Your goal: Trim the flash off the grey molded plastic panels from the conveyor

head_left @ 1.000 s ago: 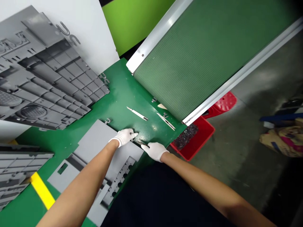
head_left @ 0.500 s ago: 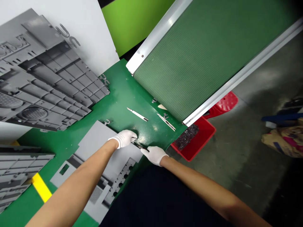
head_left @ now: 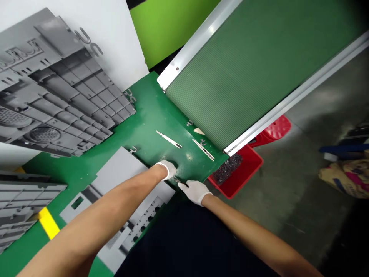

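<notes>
My left hand (head_left: 167,169), in a white glove, is down at the green table top (head_left: 144,127) beyond the edge of a grey plastic panel (head_left: 118,166). Its fingers look curled, and their tips are largely hidden behind the hand. Close by on the right is my right hand (head_left: 196,192), also gloved, with thumb and fingers drawn together. A small dark metallic piece (head_left: 177,180) shows between the two hands, touching or nearly touching the right fingertips; its kind is too small to tell. A craft knife (head_left: 168,139) and tweezers (head_left: 203,149) lie on the table past my hands.
Large grey ribbed panels (head_left: 72,88) stand at the left against a white board (head_left: 115,42). A green conveyor belt (head_left: 245,69) borders the table. Below its corner sits a red bin (head_left: 245,181) of small dark parts, near a red stool (head_left: 278,127). Small hooked clips (head_left: 133,149) lie about.
My left hand has turned and moved slightly right and away from the panel, hiding its fingertips. My right hand has shifted a little right. The whole view has moved slightly.
</notes>
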`<state>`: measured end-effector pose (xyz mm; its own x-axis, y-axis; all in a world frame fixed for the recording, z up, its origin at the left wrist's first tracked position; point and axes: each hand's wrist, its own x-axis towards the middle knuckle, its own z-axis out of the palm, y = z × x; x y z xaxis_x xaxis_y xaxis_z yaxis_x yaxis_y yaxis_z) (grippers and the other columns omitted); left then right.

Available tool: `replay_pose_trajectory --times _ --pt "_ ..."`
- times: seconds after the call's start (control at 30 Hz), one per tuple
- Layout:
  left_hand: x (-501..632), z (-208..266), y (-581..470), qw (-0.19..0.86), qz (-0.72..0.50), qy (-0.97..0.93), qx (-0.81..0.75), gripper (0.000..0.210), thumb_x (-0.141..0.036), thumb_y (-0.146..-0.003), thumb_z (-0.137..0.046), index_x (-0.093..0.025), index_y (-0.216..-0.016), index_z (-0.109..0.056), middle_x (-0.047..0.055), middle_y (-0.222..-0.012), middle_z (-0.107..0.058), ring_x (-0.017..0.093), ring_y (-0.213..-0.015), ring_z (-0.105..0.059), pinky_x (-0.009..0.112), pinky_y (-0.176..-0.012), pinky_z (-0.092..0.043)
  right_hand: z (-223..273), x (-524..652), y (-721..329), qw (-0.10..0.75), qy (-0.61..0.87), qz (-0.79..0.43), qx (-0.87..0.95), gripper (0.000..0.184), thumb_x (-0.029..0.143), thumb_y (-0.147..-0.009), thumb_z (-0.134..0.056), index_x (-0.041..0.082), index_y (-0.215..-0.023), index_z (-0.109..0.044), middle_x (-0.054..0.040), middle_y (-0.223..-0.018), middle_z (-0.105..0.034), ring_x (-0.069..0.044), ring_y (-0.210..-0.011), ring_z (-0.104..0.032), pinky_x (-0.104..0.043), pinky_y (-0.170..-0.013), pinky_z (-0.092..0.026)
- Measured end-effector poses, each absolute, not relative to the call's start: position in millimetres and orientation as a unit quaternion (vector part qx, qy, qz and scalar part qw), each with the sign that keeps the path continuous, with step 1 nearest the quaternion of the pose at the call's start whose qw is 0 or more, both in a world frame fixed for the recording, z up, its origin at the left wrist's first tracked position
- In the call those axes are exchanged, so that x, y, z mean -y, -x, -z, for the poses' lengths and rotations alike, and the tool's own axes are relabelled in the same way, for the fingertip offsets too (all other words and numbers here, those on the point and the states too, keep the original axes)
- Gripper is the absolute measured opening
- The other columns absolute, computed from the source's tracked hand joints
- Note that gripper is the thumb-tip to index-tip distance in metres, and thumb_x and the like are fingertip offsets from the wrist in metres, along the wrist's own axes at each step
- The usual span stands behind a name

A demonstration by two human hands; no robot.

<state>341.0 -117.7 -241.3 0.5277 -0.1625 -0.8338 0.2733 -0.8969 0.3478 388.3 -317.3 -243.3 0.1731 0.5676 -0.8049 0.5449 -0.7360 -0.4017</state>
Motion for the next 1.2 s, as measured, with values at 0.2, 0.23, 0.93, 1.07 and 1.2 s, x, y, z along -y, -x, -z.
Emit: replay_pose_trajectory --times 0.2,0.23,0.93,1.07,1.2 --pt "78 236 -310 0.363 0.438 -0.820 -0.065 0.013 -0.018 -0.073 -0.059 -0.018 -0.072 -0.072 0.004 -0.070 -0.069 0.016 -0.066 -0.059 0.027 -0.067 -0.045 239 315 -386 0.023 0.759 -0.535 0.371 0.083 0.077 -0.091 -0.014 0.015 -0.106 -0.068 -0.0200 -0.107 -0.072 -0.034 -0.104 -0.066 -0.042 -0.087 -0.046" --pt "74 235 -305 0.386 0.428 -0.813 -0.080 0.017 -0.021 -0.077 -0.056 -0.018 -0.077 -0.073 0.004 -0.073 -0.070 0.016 -0.067 -0.060 0.026 -0.067 -0.045 239 311 -385 0.025 0.756 -0.537 0.373 0.083 0.077 -0.090 -0.015 0.016 -0.106 -0.069 -0.0199 -0.108 -0.072 -0.034 -0.104 -0.066 -0.042 -0.087 -0.046" --pt "69 247 -287 0.485 0.389 -0.762 -0.179 0.021 -0.032 -0.073 -0.062 -0.016 -0.079 -0.073 0.006 -0.079 -0.071 0.019 -0.071 -0.059 0.031 -0.071 -0.044 245 275 -365 0.012 0.739 -0.507 0.443 0.083 0.076 -0.091 -0.015 0.017 -0.106 -0.071 -0.0185 -0.104 -0.074 -0.032 -0.100 -0.069 -0.040 -0.085 -0.049" --pt "70 248 -288 0.499 0.387 -0.750 -0.195 0.020 -0.032 -0.072 -0.063 -0.015 -0.078 -0.072 0.007 -0.077 -0.070 0.018 -0.069 -0.059 0.031 -0.070 -0.046 244 275 -360 -0.004 0.743 -0.484 0.462 0.080 0.071 -0.094 -0.016 0.014 -0.108 -0.070 -0.0196 -0.103 -0.073 -0.032 -0.101 -0.069 -0.040 -0.085 -0.049" --pt "65 245 -287 0.506 0.382 -0.737 -0.236 0.027 -0.037 -0.074 -0.061 -0.013 -0.084 -0.071 0.008 -0.074 -0.069 0.018 -0.065 -0.058 0.030 -0.065 -0.047 245 279 -361 -0.004 0.746 -0.489 0.453 0.077 0.070 -0.095 -0.017 0.015 -0.108 -0.069 -0.0196 -0.103 -0.073 -0.032 -0.101 -0.068 -0.041 -0.087 -0.048"
